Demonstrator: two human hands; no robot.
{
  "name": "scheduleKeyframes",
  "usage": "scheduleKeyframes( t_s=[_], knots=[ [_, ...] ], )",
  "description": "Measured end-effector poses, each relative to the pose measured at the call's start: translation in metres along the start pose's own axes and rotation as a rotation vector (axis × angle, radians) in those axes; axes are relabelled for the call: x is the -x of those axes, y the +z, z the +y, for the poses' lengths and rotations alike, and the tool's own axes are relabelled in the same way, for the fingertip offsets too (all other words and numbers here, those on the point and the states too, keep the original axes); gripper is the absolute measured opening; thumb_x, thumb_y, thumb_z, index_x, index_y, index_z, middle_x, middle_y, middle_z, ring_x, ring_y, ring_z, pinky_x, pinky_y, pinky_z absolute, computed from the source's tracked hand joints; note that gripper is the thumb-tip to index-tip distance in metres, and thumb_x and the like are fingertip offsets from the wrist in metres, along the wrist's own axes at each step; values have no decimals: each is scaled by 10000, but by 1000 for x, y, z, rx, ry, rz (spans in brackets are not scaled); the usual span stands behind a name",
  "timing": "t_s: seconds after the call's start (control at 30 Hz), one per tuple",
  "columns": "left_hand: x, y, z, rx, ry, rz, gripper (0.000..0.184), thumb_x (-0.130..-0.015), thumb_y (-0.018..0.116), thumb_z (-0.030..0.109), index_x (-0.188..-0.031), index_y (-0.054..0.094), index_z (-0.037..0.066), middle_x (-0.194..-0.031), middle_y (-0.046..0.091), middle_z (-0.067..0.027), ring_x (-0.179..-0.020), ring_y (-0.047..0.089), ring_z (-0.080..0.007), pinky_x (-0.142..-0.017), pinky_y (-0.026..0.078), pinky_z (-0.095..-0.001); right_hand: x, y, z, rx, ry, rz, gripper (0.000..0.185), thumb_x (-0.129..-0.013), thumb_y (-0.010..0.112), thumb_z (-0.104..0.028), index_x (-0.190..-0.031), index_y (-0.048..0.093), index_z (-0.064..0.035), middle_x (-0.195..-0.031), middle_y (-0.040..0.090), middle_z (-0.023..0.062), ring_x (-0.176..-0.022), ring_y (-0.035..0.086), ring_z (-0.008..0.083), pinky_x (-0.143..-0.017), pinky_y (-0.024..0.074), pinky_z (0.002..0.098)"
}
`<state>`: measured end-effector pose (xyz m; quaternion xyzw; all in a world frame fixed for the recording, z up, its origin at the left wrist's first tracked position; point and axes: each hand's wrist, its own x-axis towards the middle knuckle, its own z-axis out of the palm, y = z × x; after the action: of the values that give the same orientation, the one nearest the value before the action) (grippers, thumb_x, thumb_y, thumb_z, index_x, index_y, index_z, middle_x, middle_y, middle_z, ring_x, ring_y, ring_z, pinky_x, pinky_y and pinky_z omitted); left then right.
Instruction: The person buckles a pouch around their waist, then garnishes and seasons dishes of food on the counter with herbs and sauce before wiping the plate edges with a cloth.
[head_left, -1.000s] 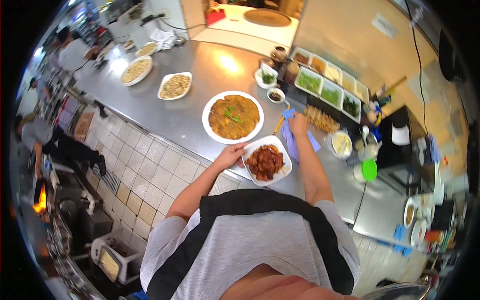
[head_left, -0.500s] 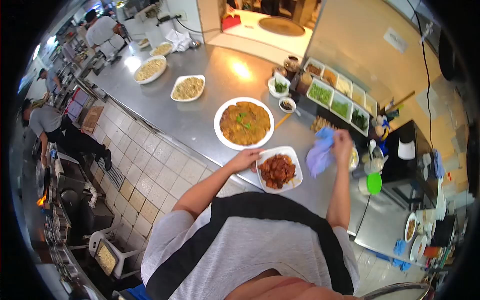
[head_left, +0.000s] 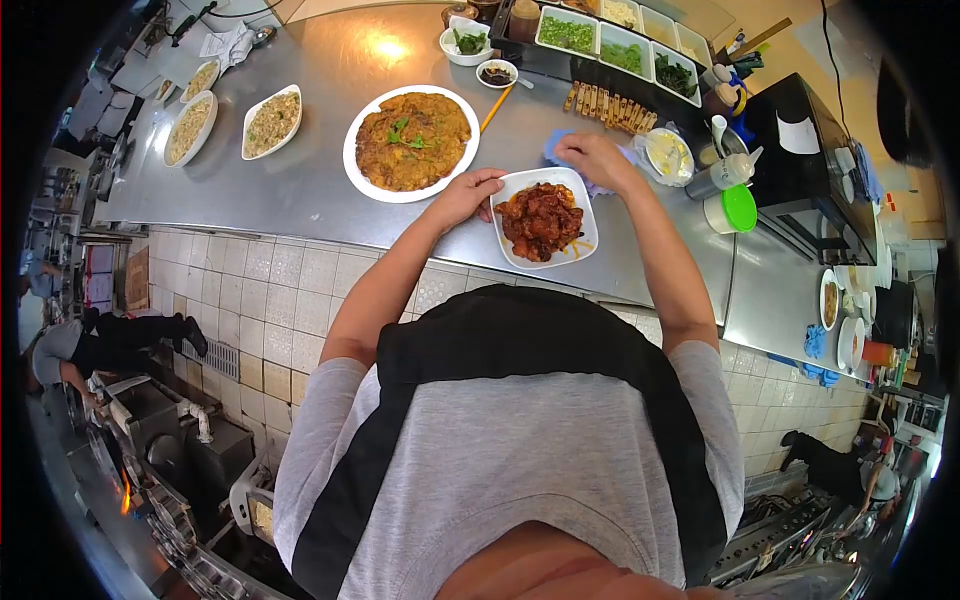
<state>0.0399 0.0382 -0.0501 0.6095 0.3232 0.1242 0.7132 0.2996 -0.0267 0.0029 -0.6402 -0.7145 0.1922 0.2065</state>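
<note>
A square white bowl (head_left: 508, 252) of dark red, glazed food (head_left: 540, 222) is at the counter's front edge. My left hand (head_left: 466, 198) grips its left rim, thumb on top. Just above the bowl's right side, my right hand (head_left: 594, 158) has its fingers closed on a blue-purple cloth (head_left: 625, 156), which is bunched on the steel counter and partly hidden by the hand. To the left lies a round white plate (head_left: 352, 160) with a brown omelette-like dish and green leaves. A yellow stick (head_left: 496, 108) rests between plate and cloth.
Rice bowls (head_left: 272, 122) stand on the left of the counter. Garnish trays (head_left: 625, 48), a small sauce dish (head_left: 497, 74), wooden clips (head_left: 610, 108) and a green-lidded tub (head_left: 738, 208) are at the right. Co-workers (head_left: 60, 345) (head_left: 880, 478) are beyond the counter's front side.
The view has tilted down and shifted. My right hand, which had lifted the cloth to the right, is back near the bowl with the cloth lower on the counter. My left hand still holds the bowl.
</note>
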Motion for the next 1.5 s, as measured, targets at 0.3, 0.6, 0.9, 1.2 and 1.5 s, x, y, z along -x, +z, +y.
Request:
scheduleKeyframes(
  t_s=[0.3, 0.6, 0.9, 1.2, 1.5],
  knots=[
    [-3, 0, -6, 6, 25, 18, 310, -934, 520, 211, -1195, 590, 60, -763, 624, -20, -525, 557, -69, -496, 491, -209, -20, 10, -15, 62, 10, -236, 149, -751, 615, -188, -791, 628, -45, -785, 652, 123, -740, 616, 305, -688, 478, 395],
    [-9, 0, -12, 6, 31, 27, 292, -937, 519, 211, -1177, 607, 69, -742, 620, -14, -513, 544, -62, -482, 483, -205, -30, 14, -21, 42, 0, -264, 127, -713, 671, -159, -780, 645, -54, -771, 662, 119, -734, 630, 271, -682, 489, 373],
    [-8, 2, -8, -20, 38, 37, 293, -942, 519, 208, -1185, 611, 71, -708, 602, -5, -521, 530, -56, -486, 481, -206, -37, 22, -21, -14, -14, -375, 207, -712, 702, -129, -839, 561, -46, -776, 612, 124, -739, 596, 247, -664, 466, 363],
    [-6, 3, -9, -65, 55, 44, 303, -951, 521, 211, -1209, 605, 78, -789, 633, 4, -562, 535, -38, -507, 485, -182, -47, 20, -20, 200, 7, -496, 272, -630, 738, -155, -793, 543, -57, -813, 607, 149, -830, 593, 336, -693, 459, 425],
    [3, 10, -7, -52, 96, 125, 297, -935, 534, 184, -1193, 611, 60, -777, 635, -21, -562, 552, -57, -514, 508, -213, -21, 11, 5, 226, 130, -360, 327, -629, 759, -177, -765, 487, -56, -759, 592, 140, -752, 586, 304, -642, 447, 398]
  ],
)
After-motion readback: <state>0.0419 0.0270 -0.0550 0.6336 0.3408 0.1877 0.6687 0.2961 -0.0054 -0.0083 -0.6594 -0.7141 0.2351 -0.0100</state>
